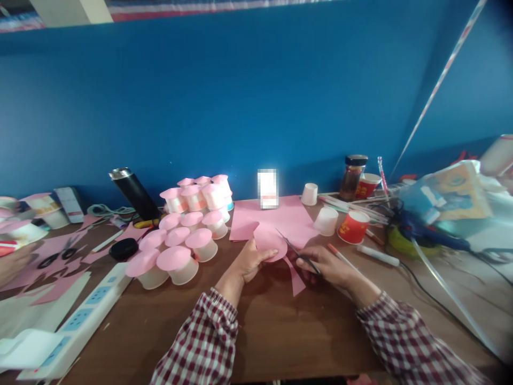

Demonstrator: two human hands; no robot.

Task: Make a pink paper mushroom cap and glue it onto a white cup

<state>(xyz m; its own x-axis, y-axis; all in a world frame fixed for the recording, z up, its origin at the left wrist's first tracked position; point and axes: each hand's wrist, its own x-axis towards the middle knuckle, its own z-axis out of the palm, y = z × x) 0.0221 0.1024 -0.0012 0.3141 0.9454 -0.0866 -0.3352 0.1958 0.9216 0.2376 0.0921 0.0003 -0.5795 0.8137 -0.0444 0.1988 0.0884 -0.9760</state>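
Left hand [251,261] pinching pink paper circle [270,243], just left of scissors [298,252] gripped in right hand [326,266], blades pointing far-left.

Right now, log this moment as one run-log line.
left hand: holds pink paper disc | right hand: scissors cutting disc | left: pink-capped cups | surface: wooden table

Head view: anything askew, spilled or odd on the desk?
Mostly tidy. The black cylindrical flask leans steeply instead of standing upright, and jagged pink paper offcuts litter the brown wooden desk at left, around black-handled scissors. Nothing spilled.
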